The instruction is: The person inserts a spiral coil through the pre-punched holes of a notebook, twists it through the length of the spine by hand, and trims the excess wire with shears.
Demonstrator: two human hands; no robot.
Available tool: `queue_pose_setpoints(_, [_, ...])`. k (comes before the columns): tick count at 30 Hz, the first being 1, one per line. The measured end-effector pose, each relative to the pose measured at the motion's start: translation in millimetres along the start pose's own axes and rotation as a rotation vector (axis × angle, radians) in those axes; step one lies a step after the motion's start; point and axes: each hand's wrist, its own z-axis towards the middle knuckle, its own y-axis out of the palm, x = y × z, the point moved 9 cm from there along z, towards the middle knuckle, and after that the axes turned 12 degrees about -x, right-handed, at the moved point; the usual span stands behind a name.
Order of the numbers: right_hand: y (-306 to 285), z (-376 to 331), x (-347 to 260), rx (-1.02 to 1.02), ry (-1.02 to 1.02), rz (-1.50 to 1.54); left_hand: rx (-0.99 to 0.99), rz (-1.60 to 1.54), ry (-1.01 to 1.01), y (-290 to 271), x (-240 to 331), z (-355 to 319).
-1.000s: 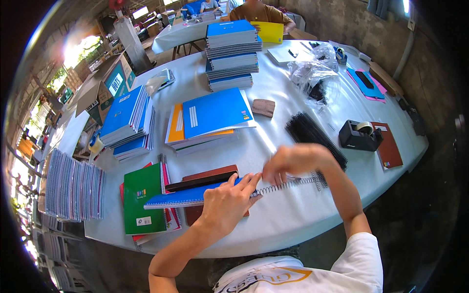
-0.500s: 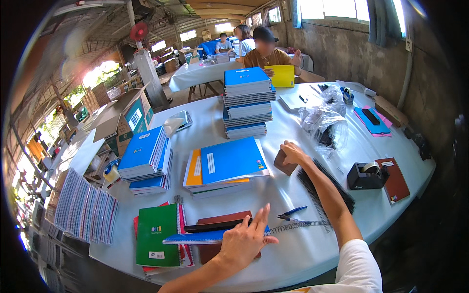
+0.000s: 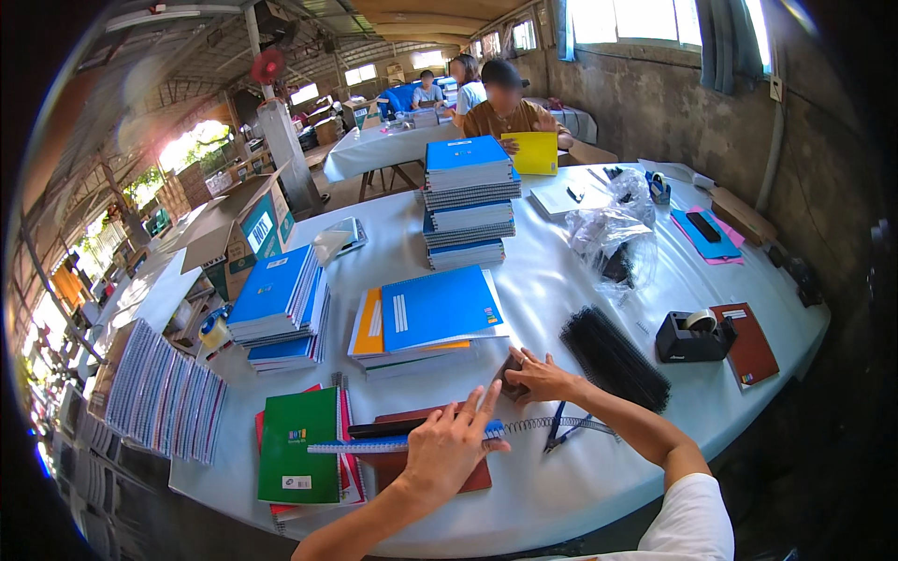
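Risks, big to small: tall notebook stack (image 3: 470, 201) on the desk (image 3: 547, 510) could topple if bumped. Blue spiral notebook (image 3: 383, 447), near the front edge, left end over the green notebook (image 3: 297, 439), could skew if the left hand (image 3: 449, 447) slips; that hand is spread, pressing from above, nothing gripped. Right hand (image 3: 543, 377) half-curled on the brown block (image 3: 513, 381), which might slip if loosely held. Coil (image 3: 538, 424) juts right; could snag where it meets the pliers (image 3: 558, 434). Labels: carton (image 3: 245, 236), bold print on white panel; green cover, multicolour logo, white barcode sticker.
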Motion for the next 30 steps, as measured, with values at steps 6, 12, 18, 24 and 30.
queue_pose_setpoints(6, [-74.3, -7.6, -18.5, 0.03, -0.412, 0.762, 0.139, -0.02, -0.156, -19.8, -30.4, -17.3])
queue_pose_setpoints(12, [-91.7, -23.4, -73.0, -0.216, -0.559, 0.73, 0.222, -0.062, -0.149, -18.3, -47.3, -10.5])
queue_pose_setpoints(18, [-104.2, -38.2, -96.7, -0.193, -0.527, 0.724, 0.251, -0.08, -0.147, -22.9, -50.9, -14.8])
queue_pose_setpoints(24, [-117.5, -45.9, -76.1, -0.023, -0.85, 1.147, 0.256, -0.063, -0.203, -14.9, -57.2, -12.9])
queue_pose_setpoints(30, [-119.0, -46.6, -66.7, -0.019, -0.906, 1.21, 0.261, -0.101, -0.206, -16.0, -57.4, -13.6])
